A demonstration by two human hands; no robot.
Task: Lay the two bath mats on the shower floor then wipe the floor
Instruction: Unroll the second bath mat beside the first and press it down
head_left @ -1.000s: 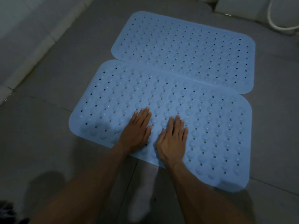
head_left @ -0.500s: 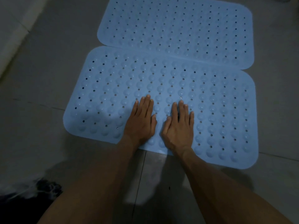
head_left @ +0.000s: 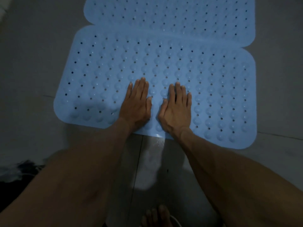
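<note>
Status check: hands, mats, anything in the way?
Left hand and right hand flat, palms down on near mat. Far mat laid flat, edges overlapping. No cloth in view; floor unwiped. Nothing blocking.

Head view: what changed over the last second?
Mostly the camera: it dipped down and closer, so the far mat is now cut off. Left hand and right hand stay flat, side by side, on the near mat. Nothing gripped or released.
</note>
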